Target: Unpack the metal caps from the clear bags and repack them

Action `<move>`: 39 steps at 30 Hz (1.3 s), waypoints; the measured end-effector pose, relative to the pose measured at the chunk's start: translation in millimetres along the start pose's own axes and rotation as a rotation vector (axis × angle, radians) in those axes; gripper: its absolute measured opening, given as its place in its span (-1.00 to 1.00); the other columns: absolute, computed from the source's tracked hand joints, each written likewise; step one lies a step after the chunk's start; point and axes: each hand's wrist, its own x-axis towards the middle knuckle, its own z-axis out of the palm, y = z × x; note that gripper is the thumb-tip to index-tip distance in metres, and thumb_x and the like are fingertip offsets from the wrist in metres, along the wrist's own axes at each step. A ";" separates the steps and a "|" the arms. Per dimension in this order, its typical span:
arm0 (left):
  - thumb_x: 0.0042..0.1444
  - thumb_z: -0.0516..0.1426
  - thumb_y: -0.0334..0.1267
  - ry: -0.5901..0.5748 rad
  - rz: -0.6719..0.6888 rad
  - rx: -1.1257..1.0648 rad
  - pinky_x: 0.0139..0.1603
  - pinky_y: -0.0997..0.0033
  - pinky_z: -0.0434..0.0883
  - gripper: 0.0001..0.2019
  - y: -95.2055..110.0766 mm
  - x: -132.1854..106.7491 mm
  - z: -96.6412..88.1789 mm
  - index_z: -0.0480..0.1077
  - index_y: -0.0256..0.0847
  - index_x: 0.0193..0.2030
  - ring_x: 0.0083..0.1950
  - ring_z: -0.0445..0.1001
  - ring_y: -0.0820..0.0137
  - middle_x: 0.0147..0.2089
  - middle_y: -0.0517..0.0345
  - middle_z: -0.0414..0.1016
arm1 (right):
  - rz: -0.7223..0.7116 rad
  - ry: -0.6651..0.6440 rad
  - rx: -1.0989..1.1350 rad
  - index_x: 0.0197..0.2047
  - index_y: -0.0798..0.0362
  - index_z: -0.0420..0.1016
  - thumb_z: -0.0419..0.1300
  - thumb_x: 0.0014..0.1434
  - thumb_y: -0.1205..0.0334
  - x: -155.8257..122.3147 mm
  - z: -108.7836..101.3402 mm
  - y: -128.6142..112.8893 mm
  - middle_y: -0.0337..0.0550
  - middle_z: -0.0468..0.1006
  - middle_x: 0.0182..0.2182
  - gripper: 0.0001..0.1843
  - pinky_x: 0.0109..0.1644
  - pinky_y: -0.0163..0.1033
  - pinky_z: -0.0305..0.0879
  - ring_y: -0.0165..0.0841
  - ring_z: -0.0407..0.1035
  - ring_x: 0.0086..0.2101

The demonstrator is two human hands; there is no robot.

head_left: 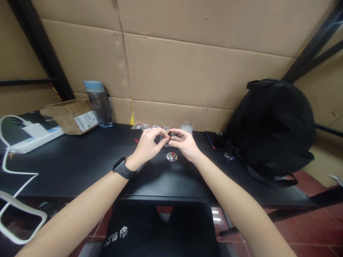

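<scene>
My left hand (147, 144), with a dark watch on its wrist, is closed in a pinch above the black table. Facing it, my right hand (185, 143) also pinches with thumb and forefinger. Between the fingertips shows a small red cord (167, 137), gripped from both sides; what it is attached to is partly hidden behind the fingers. Just below the hands is a round silver metal disc (172, 157) with a bit of red cord at its centre. To the left of my left hand lies a small red loop (136, 140).
Small clear plastic packets (144, 126) lie along the back by the cardboard wall. At left stand a blue-lidded bottle (100, 107), a brown paper bag (71, 116) and a white power strip (37, 140). A black backpack (276, 128) and keys (229, 156) are at right.
</scene>
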 end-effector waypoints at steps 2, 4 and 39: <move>0.25 0.20 -0.27 0.009 0.000 0.005 -0.01 0.25 0.39 -0.97 -0.6 -0.1 1.9 0.47 -0.14 -0.21 -0.12 0.56 0.27 -0.19 0.14 0.61 | -0.008 0.002 -0.009 -0.01 -0.03 0.59 0.59 -0.22 0.20 -0.4 0.8 -0.9 -0.10 0.60 0.04 -0.35 0.10 -0.04 0.54 -0.19 0.56 -0.04; 0.24 0.19 -0.33 0.020 -0.002 0.029 0.01 0.25 0.39 -0.97 -0.9 -0.7 4.0 0.45 -0.14 -0.19 -0.09 0.55 0.27 -0.17 0.14 0.60 | -0.025 0.004 -0.017 0.00 -0.03 0.58 0.59 -0.21 0.20 -0.8 1.9 -1.5 -0.10 0.61 0.04 -0.35 0.10 -0.04 0.54 -0.18 0.55 -0.02; 0.16 0.27 -0.27 0.101 -0.227 -0.447 0.05 0.29 0.45 -0.78 -12.6 -0.1 17.5 0.38 -0.18 -0.08 -0.09 0.59 0.30 -0.19 0.10 0.57 | -0.354 -0.016 -0.459 -0.11 -0.07 0.73 0.48 0.05 0.08 -1.7 3.3 -15.7 -0.07 0.65 -0.02 -0.69 0.14 -0.03 0.45 -0.16 0.53 0.01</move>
